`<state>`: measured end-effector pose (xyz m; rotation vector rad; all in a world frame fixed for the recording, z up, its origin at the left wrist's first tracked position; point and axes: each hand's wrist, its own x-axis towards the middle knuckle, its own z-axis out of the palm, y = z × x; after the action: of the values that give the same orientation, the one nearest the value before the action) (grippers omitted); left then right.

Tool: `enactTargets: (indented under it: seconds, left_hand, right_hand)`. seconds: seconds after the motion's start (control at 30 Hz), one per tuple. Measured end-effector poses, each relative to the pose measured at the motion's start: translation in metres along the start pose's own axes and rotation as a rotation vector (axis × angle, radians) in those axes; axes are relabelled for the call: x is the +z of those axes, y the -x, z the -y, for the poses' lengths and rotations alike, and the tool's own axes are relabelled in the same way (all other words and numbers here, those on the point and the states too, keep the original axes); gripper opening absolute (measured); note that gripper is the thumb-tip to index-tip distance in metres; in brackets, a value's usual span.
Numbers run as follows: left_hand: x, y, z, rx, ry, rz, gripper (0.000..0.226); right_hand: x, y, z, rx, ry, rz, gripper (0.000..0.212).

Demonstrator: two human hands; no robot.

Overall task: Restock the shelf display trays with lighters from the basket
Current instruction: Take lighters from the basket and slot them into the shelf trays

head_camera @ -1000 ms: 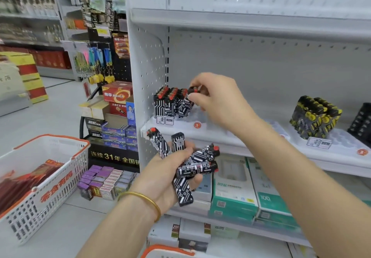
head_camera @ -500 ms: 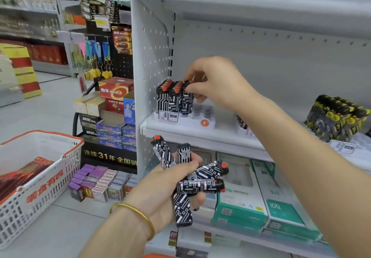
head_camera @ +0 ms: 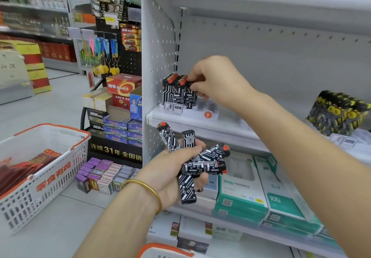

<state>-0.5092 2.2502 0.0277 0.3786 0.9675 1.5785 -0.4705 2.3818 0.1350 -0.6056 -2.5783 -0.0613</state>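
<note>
Seating one black-and-white patterned plastic lighter (head_camera: 191,97) upright in the white plastic display tray (head_camera: 200,115); right hand (head_camera: 216,81) is pinching its top, presumably for slot alignment. Left hand (head_camera: 170,169) is clutching spare lighters (head_camera: 200,166) just below, within reach.

Our right hand (head_camera: 216,79) pinching a black-and-white lighter (head_camera: 191,98) upright in the display tray (head_camera: 219,115), red-capped lighters (head_camera: 174,92) standing beside it, our left hand (head_camera: 170,170) gripping a bunch of lighters (head_camera: 200,166) below.
</note>
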Motion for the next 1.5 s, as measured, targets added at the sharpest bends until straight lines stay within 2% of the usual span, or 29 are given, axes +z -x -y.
enactTargets:
  seconds: [0.13, 0.2, 0.3, 0.33, 0.43, 0.53, 0.7, 0.8, 0.9, 1.03, 1.1, 1.17, 1.23, 1.3, 1.33, 1.43, 1.5]
  left_hand:
    - [-0.003, 0.001, 0.000, -0.001, 0.000, 0.005, 0.012]
    - [-0.004, 0.001, 0.000, -0.004, 0.001, 0.013, 0.011]
    - [-0.004, 0.001, 0.001, -0.004, -0.010, 0.031, 0.002]
    - [-0.005, 0.001, 0.002, -0.003, -0.017, 0.040, 0.007]
    - [-0.003, 0.002, 0.004, -0.004, -0.041, 0.055, 0.014]
    - [0.000, 0.002, 0.005, -0.001, -0.040, 0.055, 0.010]
    - [-0.001, 0.003, 0.005, 0.000, -0.049, 0.059, 0.004]
    - [-0.003, 0.002, 0.003, 0.009, -0.039, 0.051, 0.010]
    - [-0.004, 0.000, 0.003, 0.009, -0.035, 0.058, 0.025]
    - [-0.003, -0.002, 0.005, 0.025, -0.060, 0.058, 0.014]
    - [-0.003, -0.002, 0.005, 0.021, -0.057, 0.056, 0.018]
    - [-0.004, -0.002, 0.004, 0.024, -0.042, 0.055, 0.014]
    - [-0.005, -0.001, 0.003, 0.035, -0.034, 0.053, 0.006]
    - [-0.005, -0.001, 0.003, 0.039, -0.045, 0.052, 0.014]
    - [-0.006, -0.001, 0.003, 0.040, -0.048, 0.050, 0.016]
    - [-0.005, 0.000, 0.004, 0.035, -0.054, 0.046, 0.019]
    - [-0.004, 0.000, 0.005, 0.037, -0.054, 0.043, 0.019]
  right_hand:
    - [-0.004, 0.015, 0.006, -0.023, 0.031, -0.138, 0.030]
    - [-0.011, 0.029, 0.016, -0.036, -0.090, -0.175, 0.027]
    - [-0.015, 0.050, 0.034, -0.058, -0.336, 0.004, 0.015]
    - [-0.013, 0.054, 0.039, -0.069, -0.361, 0.080, 0.016]
    - [-0.003, 0.058, 0.044, -0.068, -0.317, 0.290, 0.030]
    - [0.002, 0.060, 0.043, -0.084, -0.337, 0.355, 0.029]
    - [0.000, 0.061, 0.038, -0.062, -0.488, 0.311, 0.018]
    - [0.000, 0.061, 0.037, -0.069, -0.534, 0.275, 0.016]
    - [0.005, 0.062, 0.041, -0.098, -0.438, 0.252, 0.016]
    - [0.014, 0.062, 0.049, -0.115, -0.252, 0.129, 0.021]
    - [0.011, 0.062, 0.049, -0.100, -0.257, 0.115, 0.018]
    - [0.005, 0.061, 0.044, -0.037, -0.392, 0.116, 0.016]
    - [0.001, 0.059, 0.034, 0.074, -0.651, 0.098, 0.020]
    - [-0.006, 0.055, 0.023, 0.178, -0.858, 0.040, 0.022]
    - [-0.009, 0.052, 0.018, 0.197, -0.874, -0.008, 0.022]
    - [-0.017, 0.040, 0.004, 0.161, -0.636, -0.155, 0.029]
    - [-0.017, 0.033, 0.001, 0.134, -0.498, -0.187, 0.031]
